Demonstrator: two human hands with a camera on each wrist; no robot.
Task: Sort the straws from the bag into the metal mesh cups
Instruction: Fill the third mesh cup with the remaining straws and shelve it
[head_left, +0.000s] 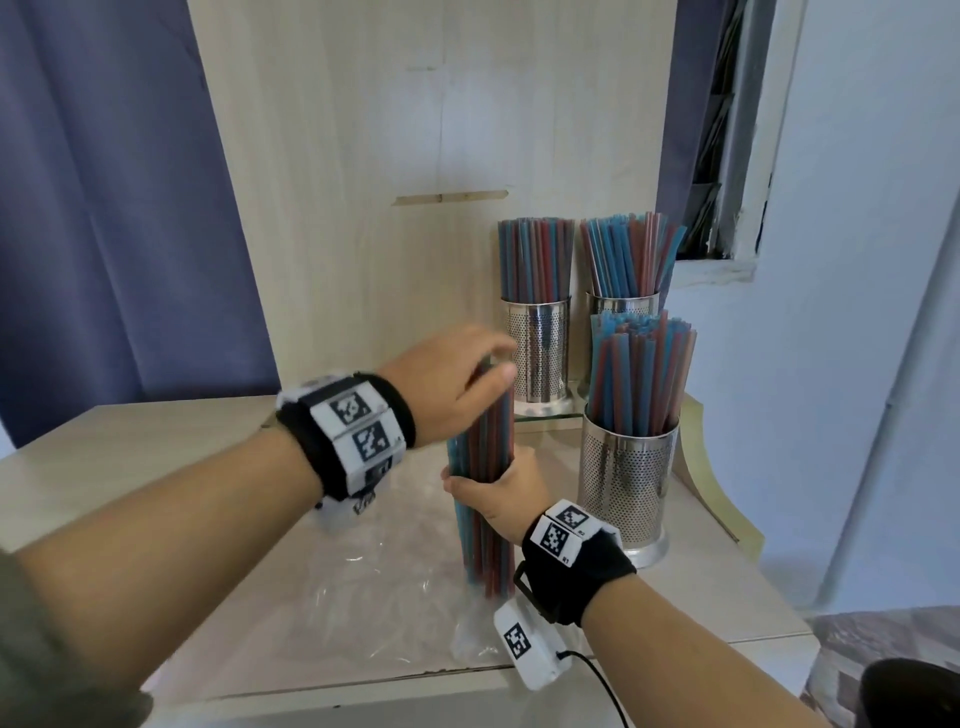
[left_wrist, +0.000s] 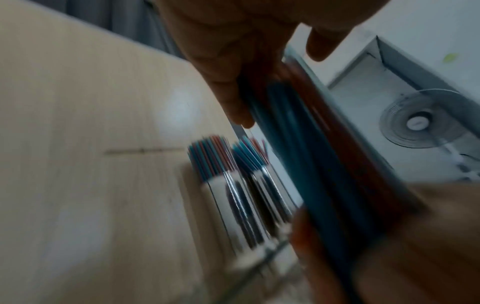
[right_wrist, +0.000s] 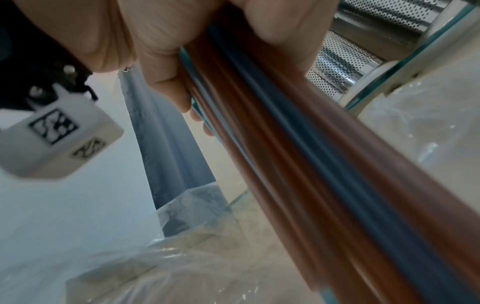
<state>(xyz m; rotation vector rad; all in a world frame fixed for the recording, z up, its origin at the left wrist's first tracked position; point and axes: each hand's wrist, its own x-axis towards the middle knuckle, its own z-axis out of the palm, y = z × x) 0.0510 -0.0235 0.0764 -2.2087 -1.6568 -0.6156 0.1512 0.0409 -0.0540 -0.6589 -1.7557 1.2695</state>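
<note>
Three mesh cups (head_left: 626, 483) already stand full; my right hand (head_left: 506, 491) clamps the last straw bundle (head_left: 485, 467) upright over the bag (head_left: 384, 587) on the worktop (head_left: 156, 457), left hand (head_left: 457, 379) pinching its top.

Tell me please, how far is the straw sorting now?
Done: three mesh cups already stand full of straws. In hand: the right hand grips an upright bundle of straws around its middle, while the left hand closes on its top. The clear bag lies beneath. Left: placing this bundle; no free cup is visible.
</note>
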